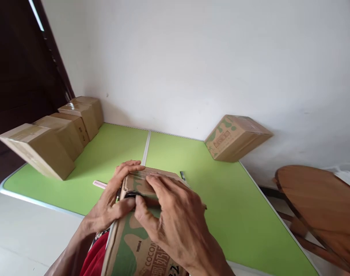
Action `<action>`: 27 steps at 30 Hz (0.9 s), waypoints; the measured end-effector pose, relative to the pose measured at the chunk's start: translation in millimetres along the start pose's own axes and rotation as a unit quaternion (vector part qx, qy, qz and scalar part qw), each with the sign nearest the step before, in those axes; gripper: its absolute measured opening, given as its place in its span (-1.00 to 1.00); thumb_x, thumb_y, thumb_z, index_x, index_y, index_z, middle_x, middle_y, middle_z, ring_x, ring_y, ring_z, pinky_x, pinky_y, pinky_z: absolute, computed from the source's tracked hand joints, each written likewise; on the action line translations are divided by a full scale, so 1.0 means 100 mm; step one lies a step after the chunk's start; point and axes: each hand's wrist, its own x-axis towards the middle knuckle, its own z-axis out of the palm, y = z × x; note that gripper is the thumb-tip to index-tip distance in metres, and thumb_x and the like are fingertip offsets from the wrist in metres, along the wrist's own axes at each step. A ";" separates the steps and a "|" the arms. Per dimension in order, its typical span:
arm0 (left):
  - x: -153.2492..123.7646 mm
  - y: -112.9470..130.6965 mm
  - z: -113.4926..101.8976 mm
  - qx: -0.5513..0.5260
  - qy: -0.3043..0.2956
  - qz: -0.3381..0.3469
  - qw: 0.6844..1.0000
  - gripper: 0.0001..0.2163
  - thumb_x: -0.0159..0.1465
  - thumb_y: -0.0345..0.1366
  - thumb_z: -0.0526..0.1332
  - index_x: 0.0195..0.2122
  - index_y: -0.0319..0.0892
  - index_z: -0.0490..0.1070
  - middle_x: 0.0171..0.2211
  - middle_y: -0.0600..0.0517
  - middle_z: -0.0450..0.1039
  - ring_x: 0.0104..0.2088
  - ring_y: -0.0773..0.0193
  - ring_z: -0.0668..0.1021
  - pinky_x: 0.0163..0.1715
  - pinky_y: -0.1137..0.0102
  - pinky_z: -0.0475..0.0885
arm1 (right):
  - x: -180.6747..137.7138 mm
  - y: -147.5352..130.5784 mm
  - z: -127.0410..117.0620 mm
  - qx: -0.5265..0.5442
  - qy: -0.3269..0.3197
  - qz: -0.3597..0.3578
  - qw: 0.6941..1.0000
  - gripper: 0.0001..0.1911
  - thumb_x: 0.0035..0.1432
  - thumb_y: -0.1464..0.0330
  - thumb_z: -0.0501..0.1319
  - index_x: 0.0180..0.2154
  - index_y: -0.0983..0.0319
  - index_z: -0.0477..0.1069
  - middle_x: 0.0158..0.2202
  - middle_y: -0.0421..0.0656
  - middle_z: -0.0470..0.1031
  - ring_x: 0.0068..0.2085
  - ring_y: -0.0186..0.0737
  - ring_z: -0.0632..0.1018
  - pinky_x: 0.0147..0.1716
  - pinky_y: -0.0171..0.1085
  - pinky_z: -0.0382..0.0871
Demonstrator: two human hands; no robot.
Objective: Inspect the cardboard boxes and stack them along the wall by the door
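Observation:
A brown cardboard box [129, 247] with green patches and "COCON…" lettering is tilted up close to me, at the near edge of the green table. My left hand [110, 203] grips its left upper corner, fingers over the top and thumb on the front edge. Across the top lie the fingers of my right hand [179, 216], its thumb bent against the front edge beside the left thumb. A small black piece [131, 194] shows at that edge between both thumbs; its kind is hard to make out. The right palm covers part of the box's printed face.
Several taped cartons [45, 142] stand in a row on the left of the green table [235, 199]. Another printed carton [235, 140] is at the back right. A pale strip [99, 184] and a dark pen [182, 176] lie nearby. A brown wooden seat [321, 199] is at right.

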 end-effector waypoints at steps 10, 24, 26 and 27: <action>-0.02 -0.06 -0.02 0.015 0.046 -0.047 0.998 -0.50 0.39 0.07 0.24 0.30 0.06 0.44 0.45 -0.05 0.30 0.49 -0.32 0.23 0.46 -0.11 0.18 | 0.05 0.04 -0.06 0.132 0.023 -0.055 0.989 -0.76 0.32 0.28 0.28 -0.08 0.27 0.61 -0.11 -0.03 0.72 -0.08 0.02 0.69 -0.02 -0.02 0.60; -0.06 -0.27 -0.14 0.060 -0.097 -0.009 0.993 0.04 0.26 0.39 0.29 0.62 0.11 -0.11 0.60 -0.18 -0.10 0.54 -0.58 0.03 0.45 -0.44 0.04 | -0.64 2.12 0.66 0.106 0.020 0.431 0.896 -0.71 0.05 0.16 0.38 -0.59 0.06 0.38 -0.53 -0.09 0.52 -0.49 -0.09 0.44 -0.46 -0.16 0.16; -0.05 -0.30 -0.14 0.064 -0.099 -0.008 0.993 0.11 0.22 0.41 0.32 0.64 0.10 -0.18 0.60 -0.21 -0.12 0.53 -0.61 0.02 0.44 -0.48 0.02 | -0.60 2.19 0.70 0.115 0.012 0.440 0.890 -0.65 -0.05 0.23 0.42 -0.68 0.06 0.32 -0.59 -0.09 0.48 -0.53 -0.12 0.40 -0.47 -0.16 0.14; -0.04 -0.31 -0.14 0.067 -0.100 -0.008 0.993 0.15 0.20 0.42 0.33 0.64 0.09 -0.20 0.60 -0.22 -0.11 0.53 -0.61 0.02 0.44 -0.48 0.01 | -0.58 2.23 0.70 0.125 0.010 0.440 0.889 -0.63 -0.10 0.26 0.43 -0.72 0.07 0.30 -0.63 -0.10 0.45 -0.54 -0.12 0.39 -0.48 -0.17 0.14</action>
